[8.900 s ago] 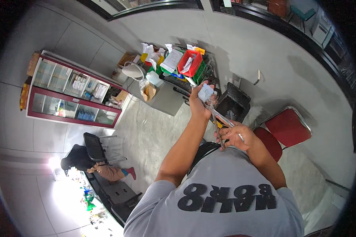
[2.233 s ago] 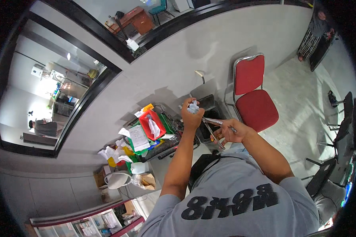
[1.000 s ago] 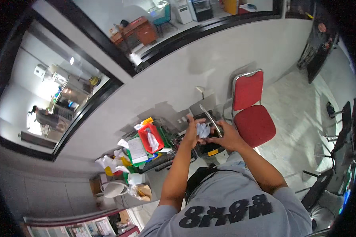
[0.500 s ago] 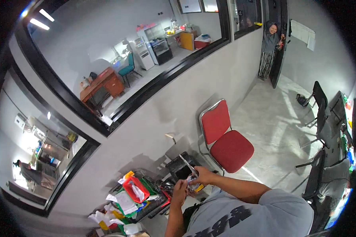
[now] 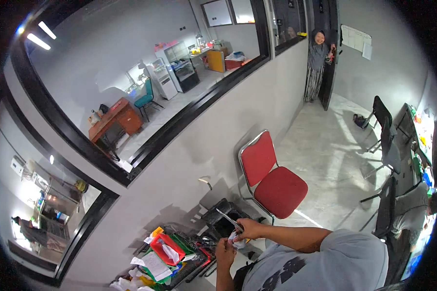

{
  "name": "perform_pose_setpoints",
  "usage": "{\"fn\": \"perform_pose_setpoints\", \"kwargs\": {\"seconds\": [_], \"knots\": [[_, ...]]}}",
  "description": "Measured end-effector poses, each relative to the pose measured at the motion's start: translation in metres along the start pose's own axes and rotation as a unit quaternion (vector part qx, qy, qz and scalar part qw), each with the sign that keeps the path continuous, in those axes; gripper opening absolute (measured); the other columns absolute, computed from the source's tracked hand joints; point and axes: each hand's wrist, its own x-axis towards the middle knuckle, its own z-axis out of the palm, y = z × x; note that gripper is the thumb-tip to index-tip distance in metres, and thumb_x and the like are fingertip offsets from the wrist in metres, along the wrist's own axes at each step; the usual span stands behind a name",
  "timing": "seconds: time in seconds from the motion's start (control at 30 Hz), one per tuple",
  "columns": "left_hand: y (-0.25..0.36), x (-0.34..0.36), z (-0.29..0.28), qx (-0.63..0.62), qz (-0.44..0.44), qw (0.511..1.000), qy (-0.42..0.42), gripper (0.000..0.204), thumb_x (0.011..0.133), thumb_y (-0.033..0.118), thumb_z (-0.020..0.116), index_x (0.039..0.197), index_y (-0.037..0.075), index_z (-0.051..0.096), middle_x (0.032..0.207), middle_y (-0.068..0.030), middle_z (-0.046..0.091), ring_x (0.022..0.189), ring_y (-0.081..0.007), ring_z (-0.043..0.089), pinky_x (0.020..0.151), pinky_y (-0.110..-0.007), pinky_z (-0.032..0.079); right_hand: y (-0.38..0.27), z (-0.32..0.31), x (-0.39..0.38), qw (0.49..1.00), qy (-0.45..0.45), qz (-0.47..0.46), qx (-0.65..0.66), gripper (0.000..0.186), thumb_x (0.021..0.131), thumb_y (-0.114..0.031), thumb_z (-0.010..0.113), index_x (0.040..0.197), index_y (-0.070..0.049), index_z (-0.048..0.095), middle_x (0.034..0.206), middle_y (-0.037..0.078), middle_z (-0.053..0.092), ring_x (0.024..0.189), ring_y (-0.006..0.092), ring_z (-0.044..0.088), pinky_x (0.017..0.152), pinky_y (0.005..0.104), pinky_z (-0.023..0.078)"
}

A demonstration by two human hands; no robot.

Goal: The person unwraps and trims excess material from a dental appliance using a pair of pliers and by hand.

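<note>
In front of my torso, my right hand (image 5: 249, 229) is closed around a long, thin silvery tool (image 5: 229, 219) with a blade-like end pointing up and left. Its exact kind is too small to make out. Just left of and below it, my left hand (image 5: 224, 252) has its fingers pinched on a small crumpled whitish piece (image 5: 233, 237). The two hands are close together. Beyond them, by the wall, stands a black box-like bin (image 5: 223, 212).
Left of my hands, a red tray (image 5: 167, 249) lies on a cluttered dark stand with papers and wrappers. A red chair (image 5: 280, 191) stands against the wall. Black chairs (image 5: 389, 145) line a table at right. A person (image 5: 318, 63) stands at the far doorway.
The view has shifted, so the room appears moved left and slightly down. Both hands stay close together, the tool still in my right hand; the whitish piece shows more clearly now.
</note>
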Motion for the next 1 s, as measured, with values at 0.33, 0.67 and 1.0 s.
{"fn": "perform_pose_setpoints", "kwargs": {"seconds": [0.33, 0.67, 1.0], "knots": [[0.041, -0.028, 0.044, -0.198, -0.016, 0.978, -0.057, 0.020, 0.105, 0.020, 0.048, 0.100, 0.001, 0.054, 0.069, -0.0021, 0.050, 0.050, -0.0091, 0.048, 0.044, -0.027, 0.041, -0.020, -0.047, -0.063, 0.998, 0.050, -0.030, -0.030, 0.052, 0.068, -0.032, 0.090, 0.095, -0.004, 0.056, 0.085, 0.008, 0.063, 0.080, 0.0181, 0.060, 0.070, 0.0343, 0.049], [0.084, -0.108, 0.184, -0.132, -0.017, 0.978, -0.159, 0.019, 0.102, 0.019, 0.054, 0.102, 0.000, 0.054, 0.074, -0.0084, 0.058, 0.049, -0.0117, 0.052, 0.043, -0.029, 0.042, 0.064, -0.109, -0.230, 0.992, 0.106, -0.036, -0.059, 0.069, 0.068, -0.054, 0.085, 0.101, 0.002, 0.064, 0.095, 0.020, 0.066, 0.091, 0.0305, 0.064, 0.077, 0.0411, 0.049], [0.079, -0.212, 0.364, -0.191, -0.116, 0.929, -0.297, 0.016, 0.101, 0.018, 0.058, 0.103, 0.002, 0.059, 0.065, -0.0021, 0.055, 0.046, -0.0075, 0.044, 0.042, -0.024, 0.032, 0.154, -0.164, -0.446, 0.966, 0.183, 0.152, 0.096, 0.046, 0.070, -0.034, 0.088, 0.090, -0.002, 0.061, 0.077, 0.009, 0.062, 0.074, 0.0195, 0.058, 0.068, 0.0342, 0.047]]}}
